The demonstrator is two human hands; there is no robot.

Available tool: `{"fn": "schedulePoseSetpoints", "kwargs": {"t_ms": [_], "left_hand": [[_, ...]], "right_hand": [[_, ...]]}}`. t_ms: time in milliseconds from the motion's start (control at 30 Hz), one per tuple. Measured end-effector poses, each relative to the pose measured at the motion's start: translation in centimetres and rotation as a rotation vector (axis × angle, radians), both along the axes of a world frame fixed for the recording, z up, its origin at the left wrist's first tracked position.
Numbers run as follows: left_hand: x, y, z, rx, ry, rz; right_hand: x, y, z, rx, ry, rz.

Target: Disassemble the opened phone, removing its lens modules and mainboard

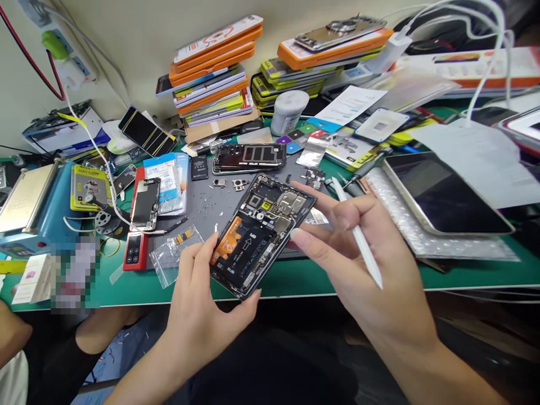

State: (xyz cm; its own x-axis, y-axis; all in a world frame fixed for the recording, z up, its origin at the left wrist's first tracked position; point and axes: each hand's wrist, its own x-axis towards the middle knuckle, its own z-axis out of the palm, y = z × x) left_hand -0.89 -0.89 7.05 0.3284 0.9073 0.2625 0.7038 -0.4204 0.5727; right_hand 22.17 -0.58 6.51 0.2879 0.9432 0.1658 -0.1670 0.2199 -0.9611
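Note:
An opened smartphone point(261, 236) is held tilted above the bench's front edge, its black battery and circuit board facing up. My left hand point(202, 298) grips its lower left end, thumb along the bottom edge. On the upper right side, my right hand point(358, 253) pinches the phone between thumb and fingers. A white pen-shaped plastic tool point(360, 242) is tucked among the right hand's fingers, its pointed end toward my wrist. Behind the phone, small camera modules point(240, 184) and tiny screws point(205, 207) lie on the grey mat point(196, 194).
Another phone part point(248, 157) lies at the mat's back. A large dark-screened phone point(447, 194) rests on bubble wrap point(468, 247) at right. Stacked boxes point(215, 67) stand against the wall. A blue machine point(34, 208) sits left, near another person's knee point(101, 337).

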Motion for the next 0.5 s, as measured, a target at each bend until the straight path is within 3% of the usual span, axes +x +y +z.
{"fn": "schedulePoseSetpoints", "kwargs": {"t_ms": [233,500], "left_hand": [[0.7,-2.7,-2.3,-0.083,0.019,0.074],[1.0,-2.6,-2.3,-0.108,0.129,-0.004]], "right_hand": [[0.6,0.1,-1.3,-0.098,-0.075,0.055],[1.9,-0.4,-2.2,-0.167,-0.177,0.111]]}}
